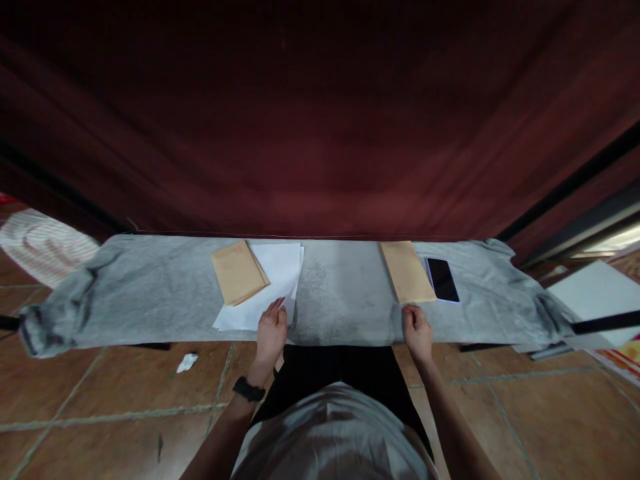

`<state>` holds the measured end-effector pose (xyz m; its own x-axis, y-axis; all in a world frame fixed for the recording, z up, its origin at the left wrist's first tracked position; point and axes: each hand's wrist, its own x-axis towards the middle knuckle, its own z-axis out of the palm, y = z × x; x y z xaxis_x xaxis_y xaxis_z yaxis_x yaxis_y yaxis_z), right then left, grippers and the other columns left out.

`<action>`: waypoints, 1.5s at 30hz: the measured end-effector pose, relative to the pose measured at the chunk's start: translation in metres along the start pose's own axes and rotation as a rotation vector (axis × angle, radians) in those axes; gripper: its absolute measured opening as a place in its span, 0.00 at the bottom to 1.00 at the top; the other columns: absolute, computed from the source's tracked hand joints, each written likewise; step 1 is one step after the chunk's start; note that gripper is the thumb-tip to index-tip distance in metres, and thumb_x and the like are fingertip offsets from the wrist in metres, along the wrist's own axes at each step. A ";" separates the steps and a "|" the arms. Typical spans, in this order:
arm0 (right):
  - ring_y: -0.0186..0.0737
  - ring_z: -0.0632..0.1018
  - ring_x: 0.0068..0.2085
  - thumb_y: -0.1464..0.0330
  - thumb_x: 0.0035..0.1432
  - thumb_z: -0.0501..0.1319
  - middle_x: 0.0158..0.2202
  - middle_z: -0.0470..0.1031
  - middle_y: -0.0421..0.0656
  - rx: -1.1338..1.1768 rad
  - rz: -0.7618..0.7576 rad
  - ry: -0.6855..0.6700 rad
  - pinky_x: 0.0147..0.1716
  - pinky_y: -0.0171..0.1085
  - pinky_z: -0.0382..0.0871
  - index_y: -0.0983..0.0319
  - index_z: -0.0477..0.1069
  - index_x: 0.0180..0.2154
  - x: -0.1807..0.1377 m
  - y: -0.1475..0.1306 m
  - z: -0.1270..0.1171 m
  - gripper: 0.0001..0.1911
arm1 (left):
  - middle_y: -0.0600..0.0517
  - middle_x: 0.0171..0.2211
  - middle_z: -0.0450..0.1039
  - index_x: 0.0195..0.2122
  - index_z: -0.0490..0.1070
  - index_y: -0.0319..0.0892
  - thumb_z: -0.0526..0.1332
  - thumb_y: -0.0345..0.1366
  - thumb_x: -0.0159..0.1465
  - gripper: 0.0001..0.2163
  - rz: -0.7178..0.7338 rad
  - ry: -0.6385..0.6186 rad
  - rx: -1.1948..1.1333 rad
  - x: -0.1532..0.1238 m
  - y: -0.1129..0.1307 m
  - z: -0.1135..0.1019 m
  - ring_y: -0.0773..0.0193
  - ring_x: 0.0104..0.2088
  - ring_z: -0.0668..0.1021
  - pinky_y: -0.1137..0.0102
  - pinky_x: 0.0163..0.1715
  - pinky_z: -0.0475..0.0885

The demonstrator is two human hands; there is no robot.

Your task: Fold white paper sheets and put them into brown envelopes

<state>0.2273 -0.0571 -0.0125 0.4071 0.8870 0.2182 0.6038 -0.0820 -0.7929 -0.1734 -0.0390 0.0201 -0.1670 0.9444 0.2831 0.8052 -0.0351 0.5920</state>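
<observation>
My left hand lies with its fingers stretched out over the lower right corner of a small stack of white paper sheets. A pair of brown paper envelopes, one partly over the other, rests on the upper left of those sheets. On the right, my right hand is closed with its fingers curled, on the grey cloth just below the lower edge of another brown envelope. Whether it touches that envelope I cannot tell. Right of this envelope lies a smartphone with a dark screen and pale purple edge.
The grey cloth covers a narrow table against a dark red curtain. Dark poles slant at both sides. On the tiled floor lies a crumpled white tissue. A white board stands at the right.
</observation>
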 end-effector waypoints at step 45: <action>0.43 0.78 0.36 0.65 0.61 0.56 0.42 0.75 0.49 0.011 -0.149 -0.211 0.41 0.43 0.76 0.62 0.74 0.51 0.000 -0.045 0.070 0.19 | 0.36 0.71 0.52 0.66 0.63 0.39 0.56 0.38 0.70 0.23 0.214 -0.202 0.332 -0.027 0.080 0.067 0.46 0.70 0.59 0.45 0.65 0.57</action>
<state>0.1523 -0.0219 -0.0169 0.1614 0.9642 0.2104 0.6381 0.0607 -0.7676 -0.0668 -0.0450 0.0094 0.1114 0.9734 0.2002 0.9542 -0.1610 0.2521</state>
